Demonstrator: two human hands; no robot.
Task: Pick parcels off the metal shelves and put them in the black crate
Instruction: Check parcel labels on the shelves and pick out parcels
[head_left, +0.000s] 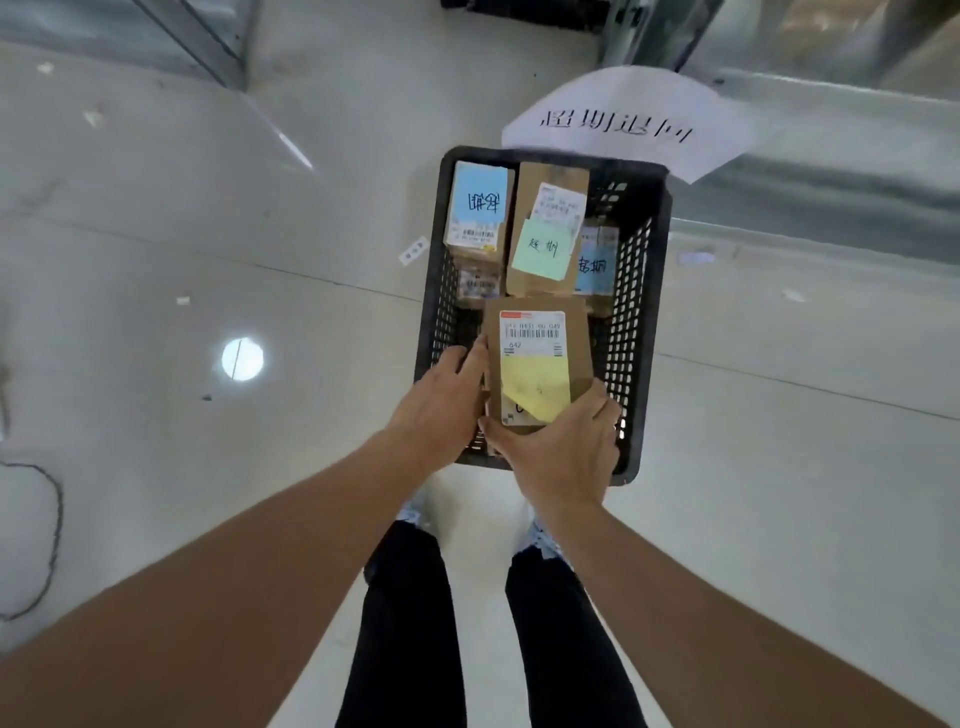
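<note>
A black perforated crate (636, 312) stands on the floor in front of my feet. Both hands hold a brown cardboard parcel (582, 332) with a white barcode label and a yellow note, just above the crate's near end. My right hand (558, 449) grips its near bottom edge, fingers curled round the corner. My left hand (447, 400) holds its left side. Deeper in the crate lie a parcel with a blue note (478, 208), one with a green note (545, 234) and a third with a blue note (595, 265) at the right.
A metal shelf (831, 171) runs along the right behind the crate, with a white paper sign (623, 119) hanging from it. Another shelf leg (218, 47) stands at the top left. A dark cable (52, 519) lies on the glossy floor at the left.
</note>
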